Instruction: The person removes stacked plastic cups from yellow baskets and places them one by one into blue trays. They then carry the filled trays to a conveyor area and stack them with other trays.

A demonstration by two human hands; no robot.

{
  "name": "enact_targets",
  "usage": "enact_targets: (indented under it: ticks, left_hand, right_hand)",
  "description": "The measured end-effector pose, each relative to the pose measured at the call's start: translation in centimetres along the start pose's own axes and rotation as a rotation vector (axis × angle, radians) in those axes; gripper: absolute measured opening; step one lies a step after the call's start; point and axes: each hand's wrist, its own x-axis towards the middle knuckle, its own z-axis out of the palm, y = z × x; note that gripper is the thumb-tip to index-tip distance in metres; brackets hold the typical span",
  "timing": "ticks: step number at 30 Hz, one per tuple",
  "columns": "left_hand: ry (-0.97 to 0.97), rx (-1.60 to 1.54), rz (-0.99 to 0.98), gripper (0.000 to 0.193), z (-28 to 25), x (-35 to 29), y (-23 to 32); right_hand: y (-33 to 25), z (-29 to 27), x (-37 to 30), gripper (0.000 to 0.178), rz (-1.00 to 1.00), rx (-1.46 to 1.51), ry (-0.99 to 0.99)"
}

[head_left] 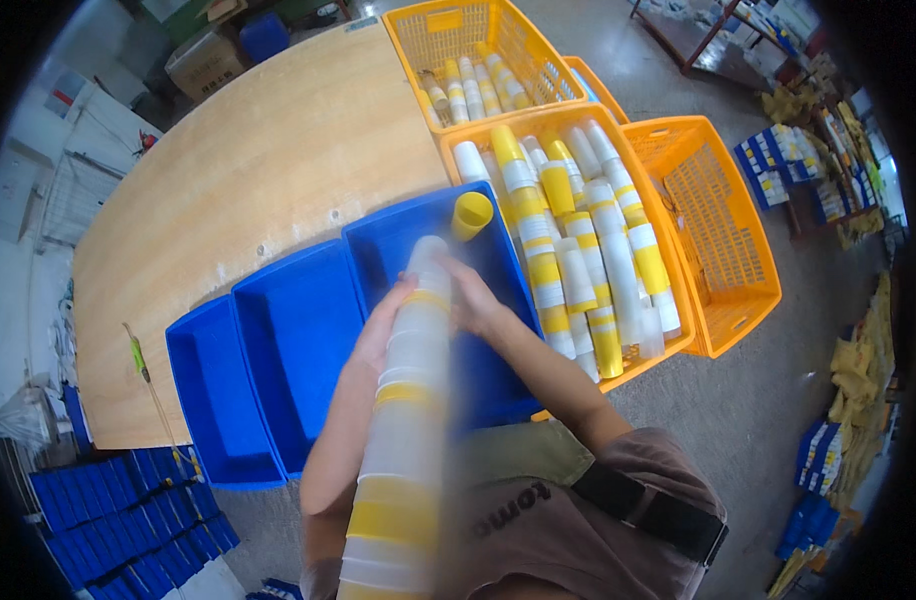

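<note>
"What do you see, from the left?"

"A big wood bench (228, 190). Then the left blue bin (216, 400) and the middle blue bin (296, 340)."

"And the hands?"

"The left hand (381, 318) comes first. It curls on the left side of a long stack of cups (403, 430). The right hand (474, 300) is on the other side. So the grip is closed on the stack, though I can't see the fingers underneath."

"Which way does the stack go?"

"Its tip points away, over the right blue bin (383, 262). Only a little bit pokes out past the grip. Most of it is on the near side, running back by the person's shirt (598, 530)."

"Is that a loose cup?"

"Yes, a yellow cup (470, 217). It's just past the tip, a bit to the right, so the right hand is nearer. I can't tell if it touches the bin."

"And after that?"

"An orange crate (681, 290) with lots more cups (545, 270)."
</note>
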Motion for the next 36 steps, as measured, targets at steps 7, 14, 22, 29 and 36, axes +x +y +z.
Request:
enact_targets:
  ticks: [7, 14, 22, 29, 36]
  left_hand:
    - [-0.003, -0.036, -0.042, 0.052, -1.3, 0.3, 0.6]
    - [0.057, 0.238, -0.115, 0.055, -3.0, -0.5, 2.3]
    - [-0.03, -0.094, -0.033, 0.056, -4.7, -1.8, 0.5]
    - [-0.033, 0.17, -0.153, 0.053, -6.7, -1.4, -0.2]
    - [-0.043, 0.133, -0.115, 0.05, -7.4, -3.9, 0.7]
  right_hand:
    - [-0.5, 0.7, 2.5, 0.051, -0.126, 0.157, 0.114]
    - [1.9, 1.7, 4.3, 0.048, 0.081, -0.237, -0.033]
    - [2.7, 1.6, 5.5, 0.056, 0.048, 0.072, -0.021]
    - [5.9, 2.1, 2.8, 0.026, 0.062, 0.033, 0.221]
    - [6.9, -0.7, 6.7, 0.066, -0.024, -0.077, 0.132]
